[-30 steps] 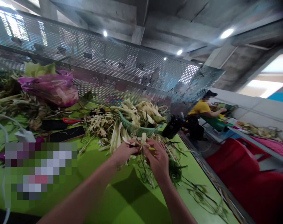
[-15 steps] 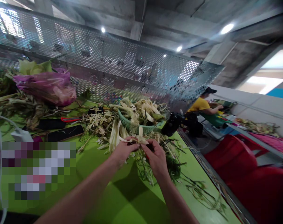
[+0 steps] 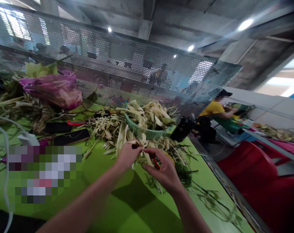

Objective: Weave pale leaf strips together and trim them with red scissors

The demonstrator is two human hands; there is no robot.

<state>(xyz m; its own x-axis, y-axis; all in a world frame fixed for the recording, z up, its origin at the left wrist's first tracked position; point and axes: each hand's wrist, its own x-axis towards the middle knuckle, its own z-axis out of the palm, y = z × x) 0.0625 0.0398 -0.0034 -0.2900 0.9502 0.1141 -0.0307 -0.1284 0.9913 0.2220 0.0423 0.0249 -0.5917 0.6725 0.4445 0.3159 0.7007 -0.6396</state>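
My left hand [image 3: 127, 154] and my right hand [image 3: 164, 169] meet over a green table [image 3: 108, 194]. Both pinch a small bundle of pale leaf strips [image 3: 142, 146]. The left fingers are closed on the strips' near end. A red and yellow piece [image 3: 158, 161] shows inside my right hand, which curls around it; I cannot make out what it is. Just beyond the hands stands a green plastic basket [image 3: 147, 132] heaped with pale leaves, with more loose strips [image 3: 105, 127] scattered to its left.
A black phone [image 3: 71, 137], a dark tool with red handles [image 3: 75, 123], a white charger with cable [image 3: 27, 139] and a purple plastic bag [image 3: 53, 90] on leaf piles lie at left. A perforated metal screen [image 3: 127, 69] backs the table. A person in yellow [image 3: 213, 110] sits at right near red seats [image 3: 253, 174].
My right hand has turned and drawn down and right, opening a gap from the left. The left hand has stayed on the strips. The camera has shifted slightly.
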